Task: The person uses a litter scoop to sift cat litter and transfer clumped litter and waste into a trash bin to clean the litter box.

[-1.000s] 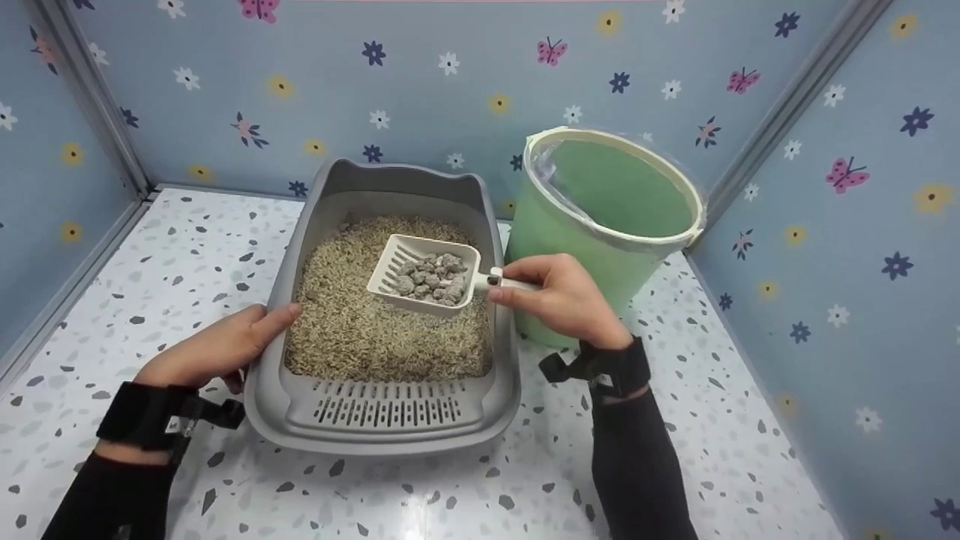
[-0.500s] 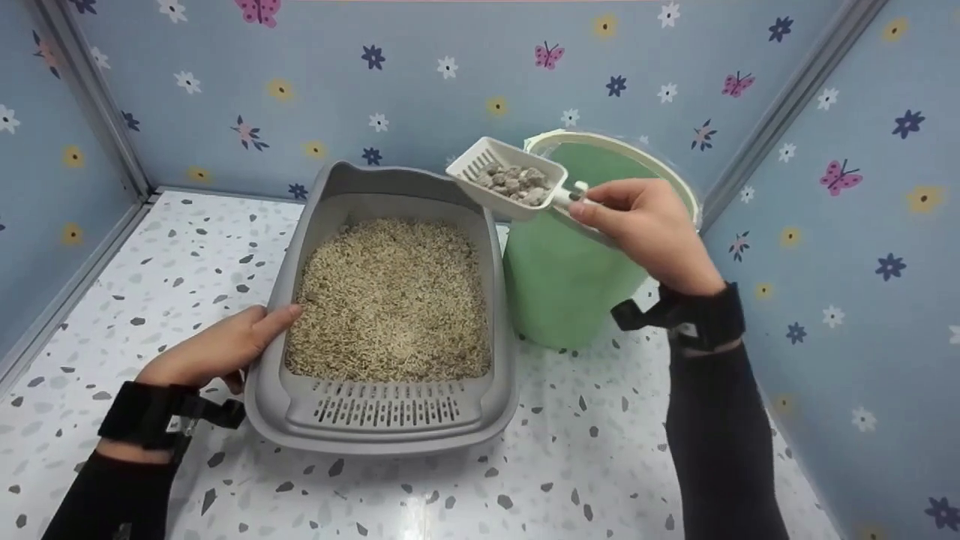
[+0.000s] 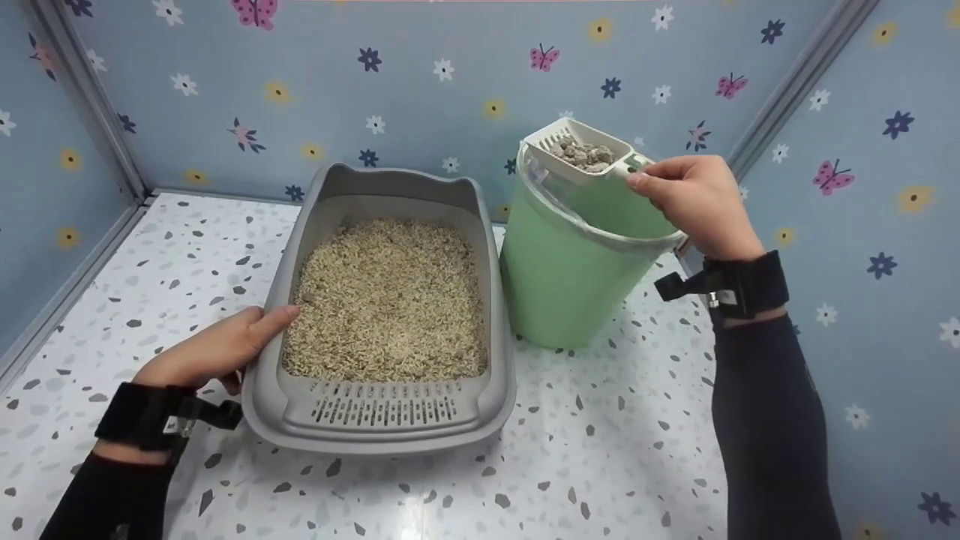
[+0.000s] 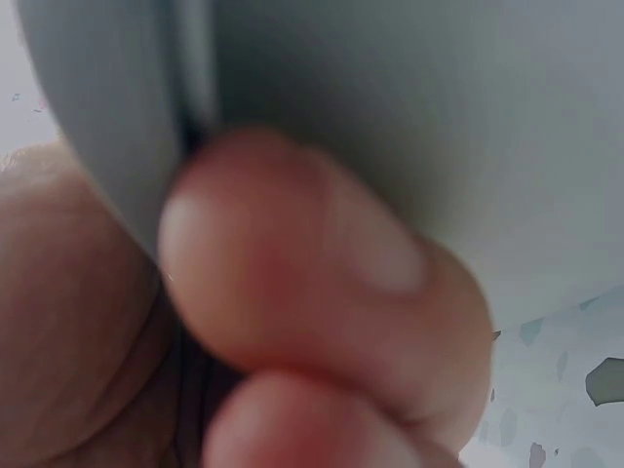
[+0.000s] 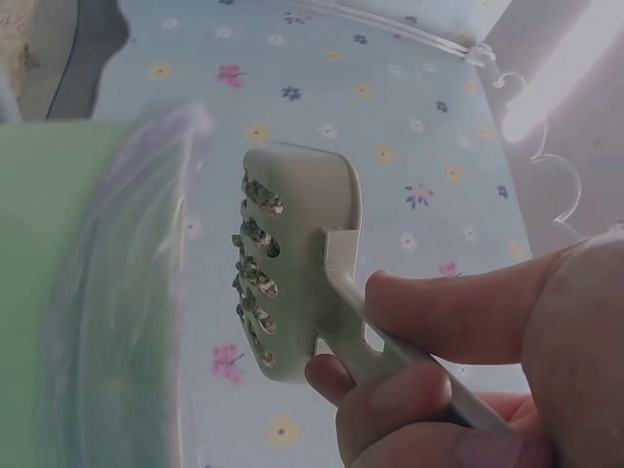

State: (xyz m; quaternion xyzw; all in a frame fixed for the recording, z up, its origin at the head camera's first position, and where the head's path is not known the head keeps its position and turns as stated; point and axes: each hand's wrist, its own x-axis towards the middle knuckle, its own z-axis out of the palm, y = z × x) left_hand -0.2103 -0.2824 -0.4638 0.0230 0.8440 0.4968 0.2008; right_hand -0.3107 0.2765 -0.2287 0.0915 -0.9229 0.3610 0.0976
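Observation:
My right hand (image 3: 697,196) grips the handle of a white slotted litter scoop (image 3: 576,174), held over the mouth of a green bin (image 3: 570,277). Grey litter clumps (image 3: 583,154) lie in the scoop. In the right wrist view, clumps show through the slots of the scoop (image 5: 302,263), with thumb and fingers around its handle. My left hand (image 3: 217,346) holds the left rim of a grey litter box (image 3: 386,442), thumb on top. The left wrist view shows its curled fingers (image 4: 312,253) under the rim. Tan pellet litter (image 3: 390,300) covers the box's floor.
The bin stands right beside the litter box and has a clear plastic liner (image 3: 551,196) over its rim. Both stand on a white speckled surface (image 3: 600,450). Blue flowered panels (image 3: 420,97) with grey metal corner posts close in the back and sides.
My right hand has carried the loaded scoop up and right, from over the litter box to over the bin. My left hand stays on the box's rim.

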